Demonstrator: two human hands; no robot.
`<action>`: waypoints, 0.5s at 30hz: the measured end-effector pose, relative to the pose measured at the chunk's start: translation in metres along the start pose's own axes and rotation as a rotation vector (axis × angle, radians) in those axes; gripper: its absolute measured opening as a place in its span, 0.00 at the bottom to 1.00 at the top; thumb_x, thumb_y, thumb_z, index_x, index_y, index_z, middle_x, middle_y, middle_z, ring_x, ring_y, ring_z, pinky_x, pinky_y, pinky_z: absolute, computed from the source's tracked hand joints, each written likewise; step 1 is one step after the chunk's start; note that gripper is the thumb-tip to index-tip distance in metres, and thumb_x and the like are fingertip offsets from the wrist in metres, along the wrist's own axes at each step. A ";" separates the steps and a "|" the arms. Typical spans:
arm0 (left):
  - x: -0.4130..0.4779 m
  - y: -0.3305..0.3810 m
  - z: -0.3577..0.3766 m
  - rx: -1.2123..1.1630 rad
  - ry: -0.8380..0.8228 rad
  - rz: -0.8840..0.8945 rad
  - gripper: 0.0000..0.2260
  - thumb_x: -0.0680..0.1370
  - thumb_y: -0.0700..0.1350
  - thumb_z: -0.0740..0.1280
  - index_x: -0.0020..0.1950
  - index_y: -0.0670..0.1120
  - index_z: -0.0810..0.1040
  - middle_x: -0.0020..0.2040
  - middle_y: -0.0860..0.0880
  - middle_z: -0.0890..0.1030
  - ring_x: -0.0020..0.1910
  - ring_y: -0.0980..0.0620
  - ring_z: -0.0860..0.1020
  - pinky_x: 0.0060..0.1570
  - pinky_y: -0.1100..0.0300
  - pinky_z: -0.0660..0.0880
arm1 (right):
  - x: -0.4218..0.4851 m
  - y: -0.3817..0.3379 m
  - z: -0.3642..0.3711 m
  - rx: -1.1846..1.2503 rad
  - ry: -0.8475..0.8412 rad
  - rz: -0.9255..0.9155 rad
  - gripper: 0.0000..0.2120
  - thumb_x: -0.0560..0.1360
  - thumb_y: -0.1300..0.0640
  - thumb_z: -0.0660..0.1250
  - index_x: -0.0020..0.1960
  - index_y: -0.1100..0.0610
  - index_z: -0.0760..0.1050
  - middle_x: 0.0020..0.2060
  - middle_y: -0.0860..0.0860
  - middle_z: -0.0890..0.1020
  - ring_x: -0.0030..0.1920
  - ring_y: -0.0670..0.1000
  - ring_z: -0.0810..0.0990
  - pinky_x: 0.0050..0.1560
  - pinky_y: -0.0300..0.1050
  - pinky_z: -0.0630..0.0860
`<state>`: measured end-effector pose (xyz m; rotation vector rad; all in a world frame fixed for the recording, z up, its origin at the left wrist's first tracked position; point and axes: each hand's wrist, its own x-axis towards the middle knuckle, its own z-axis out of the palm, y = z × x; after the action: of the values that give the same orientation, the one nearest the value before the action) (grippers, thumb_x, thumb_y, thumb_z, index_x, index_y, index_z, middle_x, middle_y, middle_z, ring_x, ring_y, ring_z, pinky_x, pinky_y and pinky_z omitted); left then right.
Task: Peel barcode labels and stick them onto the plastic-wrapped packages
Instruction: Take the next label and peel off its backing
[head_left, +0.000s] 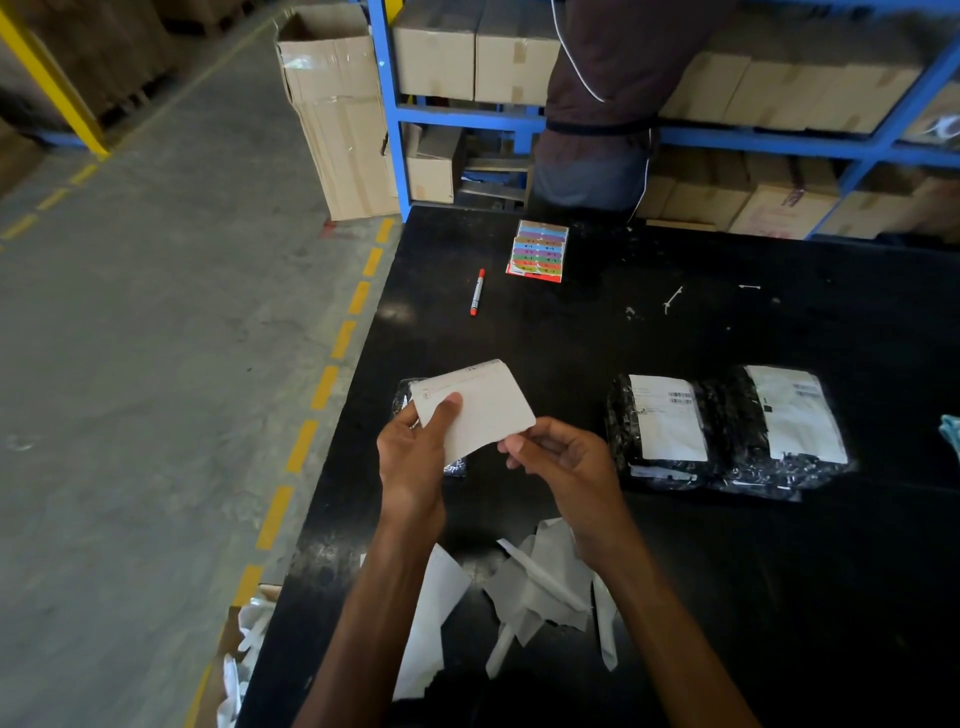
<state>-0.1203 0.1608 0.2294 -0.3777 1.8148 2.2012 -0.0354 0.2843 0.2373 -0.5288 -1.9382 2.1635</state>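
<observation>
Above the black table (571, 332) I hold a white label sheet (485, 410), blank side up. My left hand (413, 457) grips its left edge with the thumb on top. My right hand (563, 457) pinches its lower right corner. Under the sheet lies a dark plastic-wrapped package (405, 402), mostly hidden. Two more plastic-wrapped packages, each with a white barcode label on top, lie side by side to the right, one nearer (662, 431) and one further right (784, 426).
Peeled backing papers (540, 587) lie on the table's near part. A red marker (477, 291) and a pack of coloured stickers (540, 251) rest further back. A person (608, 93) stands behind the table before blue shelves of cartons. A scrap-filled box (244, 649) sits left of the table.
</observation>
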 end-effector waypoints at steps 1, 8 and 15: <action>-0.001 0.000 0.000 -0.004 -0.004 0.003 0.13 0.78 0.46 0.70 0.62 0.48 0.79 0.56 0.48 0.84 0.51 0.49 0.84 0.43 0.63 0.81 | 0.000 0.000 0.000 0.001 0.003 -0.003 0.05 0.76 0.63 0.70 0.51 0.62 0.82 0.43 0.51 0.87 0.41 0.43 0.84 0.44 0.33 0.78; -0.002 0.001 -0.001 -0.009 -0.020 -0.005 0.12 0.78 0.46 0.70 0.61 0.49 0.79 0.55 0.48 0.85 0.51 0.49 0.84 0.42 0.63 0.81 | 0.000 0.002 -0.001 0.010 -0.001 -0.024 0.05 0.76 0.63 0.71 0.51 0.62 0.82 0.44 0.51 0.87 0.43 0.44 0.84 0.47 0.37 0.79; -0.004 0.002 -0.001 -0.022 -0.039 -0.056 0.03 0.79 0.43 0.69 0.49 0.51 0.82 0.48 0.50 0.86 0.46 0.51 0.83 0.43 0.59 0.80 | 0.000 0.003 -0.001 -0.006 0.006 -0.035 0.05 0.75 0.63 0.71 0.51 0.61 0.82 0.45 0.53 0.87 0.45 0.46 0.85 0.48 0.39 0.80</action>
<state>-0.1169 0.1597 0.2328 -0.3825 1.7399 2.1776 -0.0350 0.2852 0.2340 -0.4980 -1.9374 2.1329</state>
